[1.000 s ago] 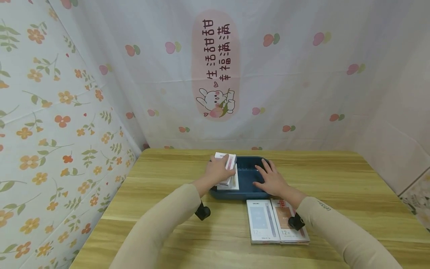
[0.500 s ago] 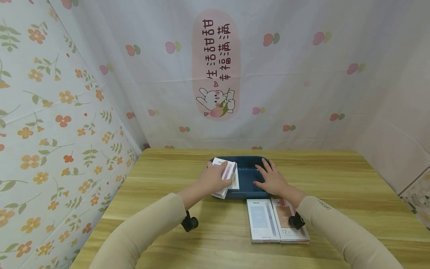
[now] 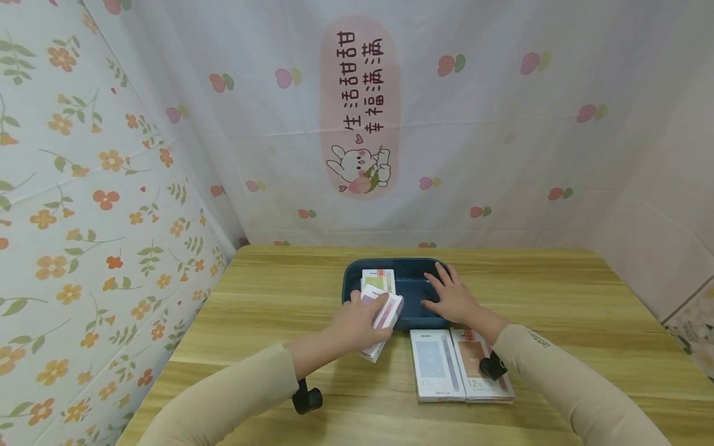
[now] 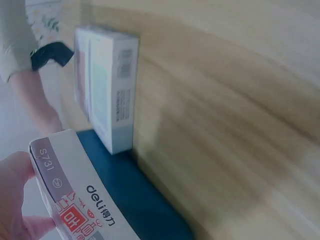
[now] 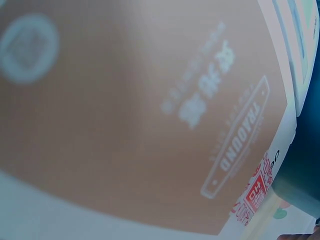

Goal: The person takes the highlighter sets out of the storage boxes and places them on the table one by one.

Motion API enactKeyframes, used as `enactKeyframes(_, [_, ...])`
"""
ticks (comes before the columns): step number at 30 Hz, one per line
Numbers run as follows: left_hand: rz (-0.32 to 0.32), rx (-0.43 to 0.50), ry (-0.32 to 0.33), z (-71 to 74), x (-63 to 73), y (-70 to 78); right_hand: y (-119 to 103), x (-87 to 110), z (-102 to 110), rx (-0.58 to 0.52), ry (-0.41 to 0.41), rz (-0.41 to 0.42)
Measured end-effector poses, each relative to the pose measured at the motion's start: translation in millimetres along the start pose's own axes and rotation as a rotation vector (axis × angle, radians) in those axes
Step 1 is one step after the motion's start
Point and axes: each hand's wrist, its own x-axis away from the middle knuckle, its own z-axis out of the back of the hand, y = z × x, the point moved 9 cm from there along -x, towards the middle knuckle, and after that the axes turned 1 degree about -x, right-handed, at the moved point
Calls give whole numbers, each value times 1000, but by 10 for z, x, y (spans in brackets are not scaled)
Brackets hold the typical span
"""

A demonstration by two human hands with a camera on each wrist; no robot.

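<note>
My left hand grips a white and purple pen box, tilted over the near left rim of a dark blue tray. The left wrist view shows the box's end, printed S731, with my fingers at its side. A white and yellow-green box lies in the tray's left part, partly covered by the held box. My right hand rests at the tray's right side, fingers spread over the inside and holding nothing.
In front of the tray, a blue-fronted pen box and a brown-fronted pen box lie side by side on the wooden table. The right forearm passes over the brown one. Patterned curtains hang behind and to the left.
My left hand has drawn the pen box out of the tray's left part toward the near edge, turning it; the yellow-green box beneath now shows more. The right hand has stayed still.
</note>
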Motion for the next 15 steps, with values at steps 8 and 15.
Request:
enactKeyframes(8, [-16,13,-50,-87,193,44,-7,-2,8,-4,-4,-9])
enactKeyframes(15, [-44,6,-66,-182,329,69,0,-7,2,-18,-7,-9])
